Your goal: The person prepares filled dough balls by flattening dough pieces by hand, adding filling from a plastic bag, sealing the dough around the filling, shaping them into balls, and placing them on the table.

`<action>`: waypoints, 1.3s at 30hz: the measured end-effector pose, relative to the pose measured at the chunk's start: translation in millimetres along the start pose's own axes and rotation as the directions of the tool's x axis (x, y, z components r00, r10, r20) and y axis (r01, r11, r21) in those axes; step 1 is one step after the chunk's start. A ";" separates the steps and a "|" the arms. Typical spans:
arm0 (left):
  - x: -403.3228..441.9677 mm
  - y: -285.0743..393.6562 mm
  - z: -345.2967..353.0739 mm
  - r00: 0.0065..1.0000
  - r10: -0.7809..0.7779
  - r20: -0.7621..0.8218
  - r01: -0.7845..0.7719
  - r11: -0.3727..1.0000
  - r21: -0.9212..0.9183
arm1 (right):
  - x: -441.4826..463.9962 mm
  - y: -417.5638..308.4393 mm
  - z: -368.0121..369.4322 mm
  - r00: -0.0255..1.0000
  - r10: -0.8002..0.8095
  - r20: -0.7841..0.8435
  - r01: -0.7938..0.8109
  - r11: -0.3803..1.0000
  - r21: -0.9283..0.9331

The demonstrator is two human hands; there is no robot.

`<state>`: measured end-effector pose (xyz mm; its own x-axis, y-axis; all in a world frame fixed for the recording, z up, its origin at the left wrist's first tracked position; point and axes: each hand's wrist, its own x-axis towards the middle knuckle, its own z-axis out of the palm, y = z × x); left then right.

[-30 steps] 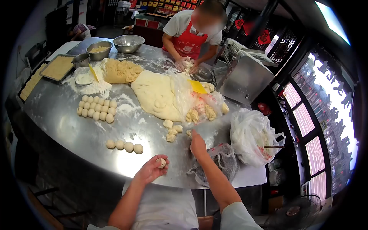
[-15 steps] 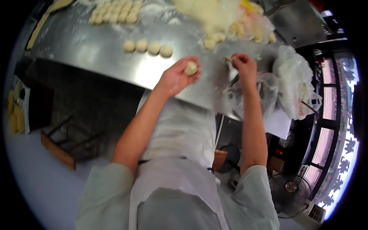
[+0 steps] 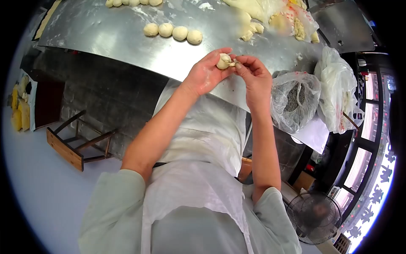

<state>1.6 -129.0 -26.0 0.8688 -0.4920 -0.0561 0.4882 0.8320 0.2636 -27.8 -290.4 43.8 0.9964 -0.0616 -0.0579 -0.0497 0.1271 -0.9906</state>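
Near the front edge of the steel table [image 3: 105, 46], my left hand [image 3: 205, 76] is curled around a pale dough ball [image 3: 222, 62]. My right hand [image 3: 257, 80] meets it from the right, thumb and fingers pinching a small strand of dough at the ball's side. Whether that strand is still joined to the ball I cannot tell. Beyond my left hand, a short row of smooth dough balls [image 3: 180, 33] lies on the metal. Torn dough pieces [image 3: 253, 30] sit farther back, beside a larger dough mass [image 3: 249, 7].
Right of my right hand is an open clear plastic bag [image 3: 294, 101] with grey, grainy contents. A white plastic bag [image 3: 338, 91] stands beyond it. More dough balls [image 3: 134, 2] line the far edge of view. A wooden stool [image 3: 65, 148] and a fan [image 3: 314, 218] are on the floor.
My right hand has come left from beside the clear bag to the dough ball and now pinches at it. The view has shifted, so the table sits higher in the picture.
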 end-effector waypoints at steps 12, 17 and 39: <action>-2.2 -33.6 17.9 0.996 0.025 -0.081 -0.026 1.000 -0.010 | -11.1 4.0 -7.7 0.986 -0.095 -0.136 0.076 0.988 -0.137; -0.7 -40.8 23.6 0.992 0.048 -0.119 -0.052 0.998 -0.036 | -21.5 9.8 -4.1 0.958 -0.250 -0.140 0.188 0.917 -0.352; -7.2 -21.5 17.0 0.993 -0.001 -0.121 0.033 0.964 0.264 | 10.3 19.3 -31.5 0.928 -0.276 0.251 0.372 0.724 -0.580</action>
<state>-16.5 -147.7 -14.8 0.8720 -0.4582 -0.1722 0.4772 0.7178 0.5069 -20.6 -319.8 20.2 0.9555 0.1563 0.2503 0.2951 -0.5055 -0.8108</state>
